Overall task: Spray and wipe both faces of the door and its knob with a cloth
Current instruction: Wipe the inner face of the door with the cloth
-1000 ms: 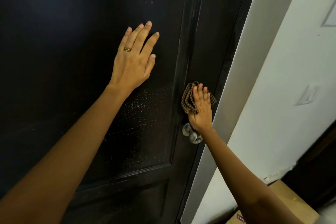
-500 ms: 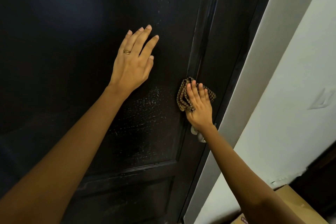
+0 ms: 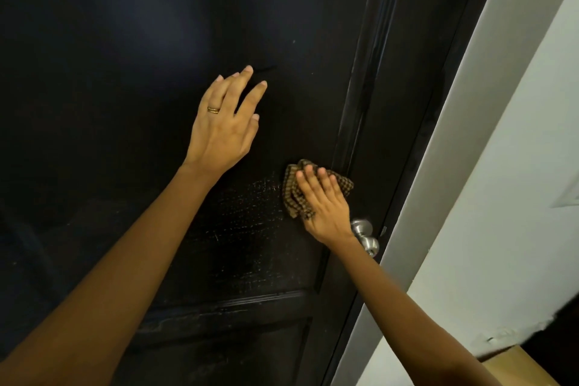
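Note:
A dark panelled door [image 3: 125, 72] fills most of the view. My left hand [image 3: 225, 125] lies flat against its panel with straight, spread fingers. My right hand [image 3: 326, 200] presses a brown checked cloth [image 3: 293, 191] flat onto the door with straight fingers, at the panel's right edge. Just below and right of that hand sits the round silver knob [image 3: 366, 236], partly hidden by my wrist. A patch of fine spray droplets [image 3: 247, 219] speckles the panel left of the cloth.
The door's edge and dark frame [image 3: 438, 122] run diagonally on the right, beside a white wall [image 3: 507, 229]. A cardboard box [image 3: 520, 367] stands on the floor at the bottom right.
My right hand has slid the cloth leftward from the door's stile onto the panel's edge, uncovering the knob. My left hand stays flat on the panel.

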